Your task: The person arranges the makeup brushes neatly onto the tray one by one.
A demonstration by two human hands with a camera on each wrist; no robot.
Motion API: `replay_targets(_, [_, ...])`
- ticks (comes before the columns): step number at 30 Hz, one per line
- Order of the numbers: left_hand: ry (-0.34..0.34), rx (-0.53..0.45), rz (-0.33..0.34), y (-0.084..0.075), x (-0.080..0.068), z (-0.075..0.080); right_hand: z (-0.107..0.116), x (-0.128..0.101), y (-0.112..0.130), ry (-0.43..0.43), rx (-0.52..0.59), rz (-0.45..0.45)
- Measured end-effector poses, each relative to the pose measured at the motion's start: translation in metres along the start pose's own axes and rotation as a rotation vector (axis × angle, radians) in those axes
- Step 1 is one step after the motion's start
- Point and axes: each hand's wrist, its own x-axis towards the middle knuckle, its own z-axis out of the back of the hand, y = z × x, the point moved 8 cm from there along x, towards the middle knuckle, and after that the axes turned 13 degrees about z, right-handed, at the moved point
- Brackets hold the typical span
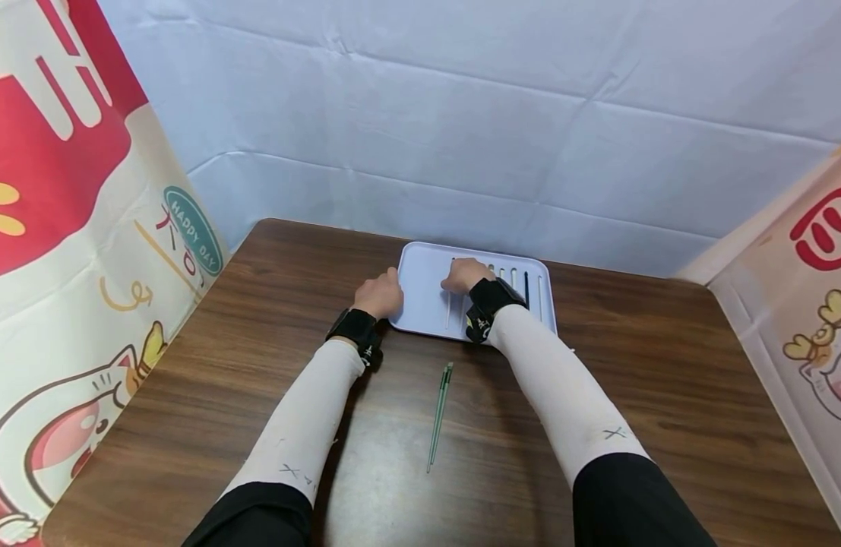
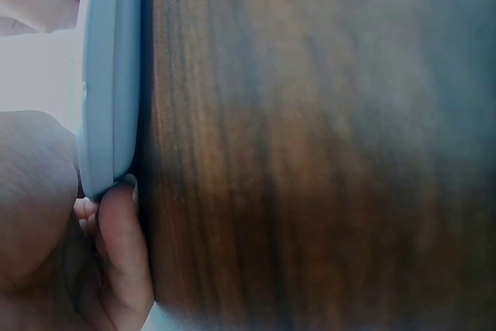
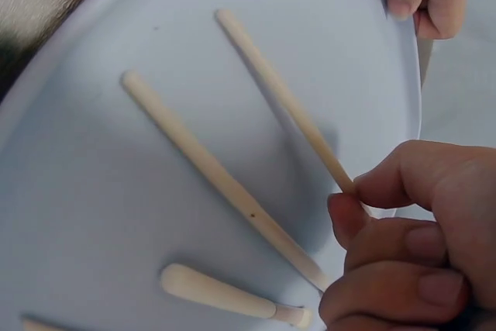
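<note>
Left hand: left hand [image 1: 381, 293] grips the left rim of the tray [image 1: 420, 304]; in the left wrist view a curled finger [image 2: 124, 253] hooks under the tray edge [image 2: 108, 75] where it meets the table.
Right hand: right hand [image 1: 465, 274] rests over the tray; in the right wrist view thumb and forefinger [image 3: 422, 184] pinch the end of one pale chopstick [image 3: 279, 94], other fingers curled below.
Pinched chopstick: lies on the tray floor, slanting away from the fingers, just beside a second pale chopstick [image 3: 213, 172].
Other tray contents: a third pale stick [image 3: 225, 296] near the lower edge; in the head view several light sticks and one dark chopstick [image 1: 526, 289] lie in a row right of the hand.
Tray: pale blue, at the far middle of the brown wooden table [image 1: 598, 395].
Green chopsticks: a pair [image 1: 439, 414] lies together on the table, nearer the person than the tray, between the forearms, untouched.
</note>
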Motion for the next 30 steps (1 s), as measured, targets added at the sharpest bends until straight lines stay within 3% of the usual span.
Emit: replay_targets(30, [-0.008,0.006,-0.01,0.0023,-0.0017,0.0034,-0.0083,0.0092,-0.0046,-0.022,0.0,-0.043])
